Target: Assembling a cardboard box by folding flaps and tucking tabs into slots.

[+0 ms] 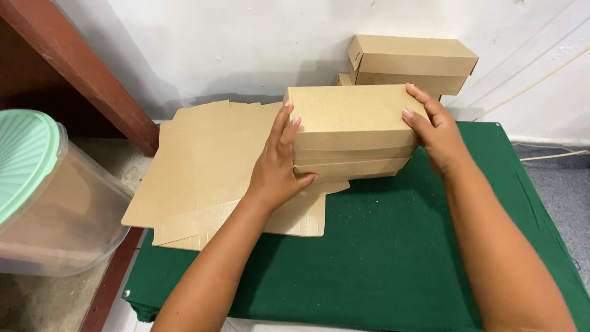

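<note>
Gripping a folded brown cardboard box (353, 114) from both ends: fingers (287, 126) of the left hand (276, 169) curling over the near-left end with the thumb tucked under at the lower boxes, fingers (421, 104) of the right hand (439, 138) wrapping the right end, both closed firmly on the board. Sitting as the top box of a small stack toward the far edge of the green cloth (381, 258). Judging the good way here: pressing evenly from both ends, keeping the lid level, squaring its edges over the boxes beneath. Counting roughly three boxes in the held stack, the lower ones only partly showing; two more closed boxes (412, 61) against the wall behind; a pile of flat unfolded blanks (203, 172) at the far-left corner, number not telling; one clear plastic tub (49, 197) with a mint lid off the left edge.
</note>
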